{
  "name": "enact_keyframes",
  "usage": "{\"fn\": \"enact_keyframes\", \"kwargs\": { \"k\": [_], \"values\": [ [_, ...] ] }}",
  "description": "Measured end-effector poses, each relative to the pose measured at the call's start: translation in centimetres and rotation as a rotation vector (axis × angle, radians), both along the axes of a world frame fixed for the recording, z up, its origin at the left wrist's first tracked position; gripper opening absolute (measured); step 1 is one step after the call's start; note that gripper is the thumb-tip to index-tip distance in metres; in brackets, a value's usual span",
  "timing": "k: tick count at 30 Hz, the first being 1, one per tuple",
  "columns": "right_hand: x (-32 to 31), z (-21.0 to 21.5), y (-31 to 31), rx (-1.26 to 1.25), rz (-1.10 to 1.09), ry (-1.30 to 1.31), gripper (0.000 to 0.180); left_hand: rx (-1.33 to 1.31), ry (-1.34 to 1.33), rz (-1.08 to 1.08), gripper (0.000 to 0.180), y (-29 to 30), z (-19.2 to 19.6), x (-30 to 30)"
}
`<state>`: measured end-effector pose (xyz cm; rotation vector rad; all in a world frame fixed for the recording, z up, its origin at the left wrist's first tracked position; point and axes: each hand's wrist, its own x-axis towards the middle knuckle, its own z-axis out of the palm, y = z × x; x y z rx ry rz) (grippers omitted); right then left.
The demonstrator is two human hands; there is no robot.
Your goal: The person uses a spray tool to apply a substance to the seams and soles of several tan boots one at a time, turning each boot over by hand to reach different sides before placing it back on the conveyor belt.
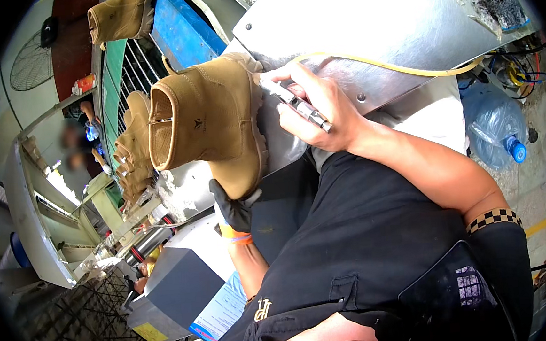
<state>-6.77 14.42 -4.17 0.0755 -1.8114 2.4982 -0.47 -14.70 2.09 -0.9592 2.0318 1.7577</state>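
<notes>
A tan ankle boot (201, 115) lies on its side at the edge of the metal bench, its opening toward the left and its sole toward the right. My left hand (232, 209), in a dark glove, grips the boot's toe from below; part of its fingers is hidden. In my right hand (325, 105), which is bare, is a slim silver pen-like tool (298, 104). The tool's tip is close to the seam between upper and sole; contact is hard to tell. A yellow hose (393, 66) runs from beside that hand across the bench.
The shiny metal bench surface (364, 19) spreads to the upper right. More tan boots (133, 146) stand on a green rack at left, with another boot (121, 17) near a blue box (185, 30). A large clear water bottle (494, 127) and cables sit at right.
</notes>
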Motion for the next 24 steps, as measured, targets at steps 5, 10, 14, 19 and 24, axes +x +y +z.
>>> {"fn": "enact_keyframes", "kwargs": {
  "k": [5,10,14,19,24],
  "values": [
    [0.9,0.0,0.1,0.012,0.041,-0.002,0.044,0.144,-0.089,-0.044,0.077,4.3,0.0,1.2],
    [1.7,-0.1,0.4,-0.002,0.051,0.009,0.044,0.359,-0.130,-0.098,0.080,7.8,0.1,1.9],
    [1.8,0.1,1.3,-0.008,0.064,-0.003,0.043,0.634,-0.136,-0.021,0.085,9.6,-0.6,1.3],
    [2.6,0.7,2.3,0.069,0.075,0.006,0.039,0.561,-0.183,-0.041,0.080,11.8,0.0,0.7],
    [3.5,1.2,4.3,0.048,0.144,-0.052,0.038,0.626,-0.174,-0.112,0.082,13.4,-0.1,0.3]
  ]
}}
